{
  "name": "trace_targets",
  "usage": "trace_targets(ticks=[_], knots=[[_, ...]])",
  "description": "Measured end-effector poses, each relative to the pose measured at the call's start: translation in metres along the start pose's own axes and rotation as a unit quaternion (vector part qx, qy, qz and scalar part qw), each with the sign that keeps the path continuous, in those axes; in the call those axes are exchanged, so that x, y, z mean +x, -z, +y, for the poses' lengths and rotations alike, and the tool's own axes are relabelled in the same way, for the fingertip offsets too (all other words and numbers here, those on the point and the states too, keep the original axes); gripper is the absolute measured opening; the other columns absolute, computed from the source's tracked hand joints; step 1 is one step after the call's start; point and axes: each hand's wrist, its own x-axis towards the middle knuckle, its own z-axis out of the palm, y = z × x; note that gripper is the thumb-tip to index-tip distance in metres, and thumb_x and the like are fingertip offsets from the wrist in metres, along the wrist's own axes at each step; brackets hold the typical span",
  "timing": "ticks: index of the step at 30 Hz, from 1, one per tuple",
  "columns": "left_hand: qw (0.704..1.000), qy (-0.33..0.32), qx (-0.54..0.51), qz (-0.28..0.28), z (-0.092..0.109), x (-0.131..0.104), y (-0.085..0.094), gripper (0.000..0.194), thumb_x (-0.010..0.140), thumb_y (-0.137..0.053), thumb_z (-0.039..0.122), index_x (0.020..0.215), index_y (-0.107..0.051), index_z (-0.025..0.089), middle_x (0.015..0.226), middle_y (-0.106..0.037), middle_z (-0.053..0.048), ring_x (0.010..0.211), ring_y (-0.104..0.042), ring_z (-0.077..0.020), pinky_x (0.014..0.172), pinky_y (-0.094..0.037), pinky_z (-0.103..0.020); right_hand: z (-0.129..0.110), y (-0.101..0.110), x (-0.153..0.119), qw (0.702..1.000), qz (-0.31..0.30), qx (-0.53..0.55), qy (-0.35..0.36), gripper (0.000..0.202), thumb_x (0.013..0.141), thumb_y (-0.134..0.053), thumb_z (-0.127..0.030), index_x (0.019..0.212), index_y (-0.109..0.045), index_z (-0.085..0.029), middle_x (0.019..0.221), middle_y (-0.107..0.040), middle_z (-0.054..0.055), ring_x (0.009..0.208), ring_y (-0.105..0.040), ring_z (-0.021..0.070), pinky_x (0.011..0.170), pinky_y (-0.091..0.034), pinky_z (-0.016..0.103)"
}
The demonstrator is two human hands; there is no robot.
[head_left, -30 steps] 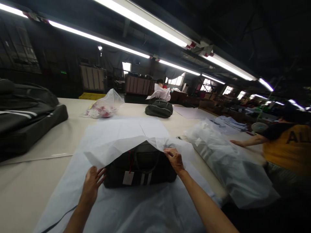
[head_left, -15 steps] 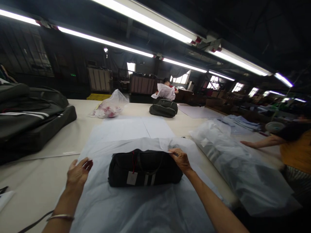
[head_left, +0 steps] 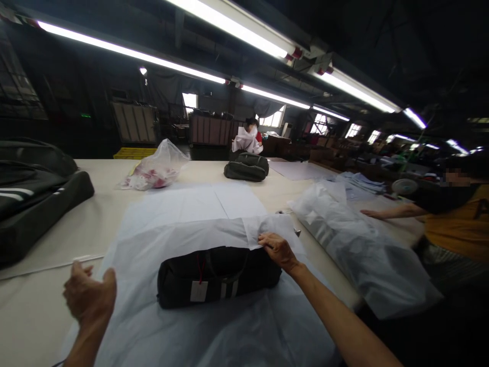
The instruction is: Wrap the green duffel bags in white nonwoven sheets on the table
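A black bag point(head_left: 175, 285) with two light stripes, a white tag and a red cord lies on white tissue paper point(head_left: 214, 336) in front of me. The paper's far part is folded over the bag's top edge. My right hand point(head_left: 278, 251) pinches that paper at the bag's upper right corner. Off to the left of the bag, my left hand point(head_left: 90, 295) is raised over the paper's left edge, fingers apart and slightly blurred, holding nothing.
Dark bags point(head_left: 42, 199) lie at the left, a plastic bag of red and white items point(head_left: 156, 168) and a dark green bag point(head_left: 247, 167) farther back. A plastic-wrapped bag point(head_left: 344, 244) lies right, near a person's arm point(head_left: 397, 211). Another person point(head_left: 252, 132) holds paper beyond the table.
My left hand has moved left and down, away from the bag. My right hand has drawn the paper's edge forward over the bag's top. The view has shifted right.
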Motion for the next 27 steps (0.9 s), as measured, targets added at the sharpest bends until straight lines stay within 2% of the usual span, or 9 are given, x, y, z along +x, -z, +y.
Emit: trace_targets(ticks=[2,4,7,10,13,16,20,23,27], knots=[[0.974,-0.209,0.034,0.073,0.04,-0.008,-0.008,0.07,0.069,-0.066,0.02,0.134,-0.043,0.029,0.138,-0.053,-0.004,0.135,-0.04,-0.0345,0.113,-0.028,-0.062,0.001,-0.001,-0.001,1.0,0.003,-0.003,0.001,0.032,0.075,-0.055,-0.004,0.089,-0.074,-0.026,0.099,-0.075,0.003,0.099,-0.069,0.0202,0.091,-0.057,0.038],[0.924,-0.378,-0.019,0.056,0.092,-0.023,-0.027,0.056,0.082,-0.057,0.026,0.136,-0.046,0.02,0.14,-0.052,-0.01,0.134,-0.042,-0.0299,0.114,-0.032,-0.051,0.001,-0.001,-0.001,1.0,0.007,-0.005,0.002,0.032,0.076,-0.055,-0.004,0.089,-0.074,-0.026,0.099,-0.075,0.003,0.1,-0.069,0.0207,0.091,-0.057,0.039],[0.829,-0.548,-0.031,-0.109,0.169,-0.056,-0.076,0.042,0.095,-0.043,0.026,0.136,-0.049,0.018,0.138,-0.054,-0.012,0.137,-0.04,-0.0229,0.114,-0.032,-0.04,0.0,-0.002,-0.003,1.0,0.016,-0.013,0.0,0.028,0.08,-0.056,-0.007,0.09,-0.074,-0.026,0.098,-0.075,0.004,0.102,-0.068,0.021,0.092,-0.057,0.04],[0.689,-0.674,0.028,-0.266,0.207,-0.097,-0.135,0.044,0.098,-0.04,0.028,0.142,-0.043,0.022,0.153,-0.039,-0.008,0.146,-0.024,-0.022,0.118,-0.022,-0.043,0.001,-0.005,-0.004,0.999,0.022,-0.031,0.008,0.027,0.082,-0.056,-0.008,0.091,-0.074,-0.025,0.1,-0.075,0.005,0.101,-0.068,0.0206,0.091,-0.056,0.039],[0.557,-0.728,0.08,-0.391,0.195,-0.134,-0.181,0.049,0.098,-0.043,0.034,0.146,-0.037,0.025,0.157,-0.033,-0.005,0.148,-0.019,-0.0217,0.12,-0.013,-0.047,0.002,-0.008,-0.007,0.997,0.032,-0.062,0.027,0.029,0.082,-0.055,-0.007,0.094,-0.074,-0.025,0.103,-0.075,0.005,0.103,-0.068,0.0207,0.093,-0.055,0.039],[0.484,-0.718,0.112,-0.486,0.157,-0.156,-0.196,0.054,0.099,-0.042,0.04,0.148,-0.032,0.024,0.154,-0.037,-0.006,0.146,-0.025,-0.0189,0.118,-0.018,-0.041,0.001,-0.01,-0.014,0.995,0.039,-0.082,0.037,0.032,0.083,-0.054,-0.007,0.1,-0.073,-0.027,0.108,-0.074,0.004,0.109,-0.066,0.0206,0.096,-0.054,0.04],[0.47,-0.708,0.104,-0.516,0.125,-0.16,-0.183,0.056,0.1,-0.037,0.043,0.152,-0.021,0.027,0.158,-0.027,-0.005,0.147,-0.019,-0.0189,0.12,-0.01,-0.042,-0.003,-0.012,-0.026,0.995,0.04,-0.084,0.032,0.036,0.086,-0.051,-0.005,0.107,-0.071,-0.026,0.117,-0.07,0.005,0.12,-0.06,0.0198,0.104,-0.049,0.041],[0.448,-0.725,0.095,-0.516,0.123,-0.159,-0.176,0.054,0.101,-0.034,0.042,0.152,-0.019,0.03,0.159,-0.023,-0.002,0.148,-0.014,-0.0179,0.12,-0.001,-0.042,-0.007,-0.012,-0.031,0.996,0.029,-0.085,0.016,0.04,0.088,-0.045,-0.003,0.112,-0.069,-0.026,0.125,-0.067,0.004,0.127,-0.054,0.0196,0.109,-0.045,0.043],[0.445,-0.731,0.112,-0.505,0.123,-0.16,-0.181,0.056,0.1,-0.038,0.04,0.152,-0.019,0.03,0.16,-0.022,-0.001,0.149,-0.013,-0.018,0.12,0.0,-0.042,-0.015,-0.007,-0.038,0.995,0.013,-0.102,-0.004,0.04,0.09,-0.042,-0.006,0.113,-0.069,-0.025,0.131,-0.063,0.004,0.132,-0.049,0.0207,0.113,-0.039,0.046]])
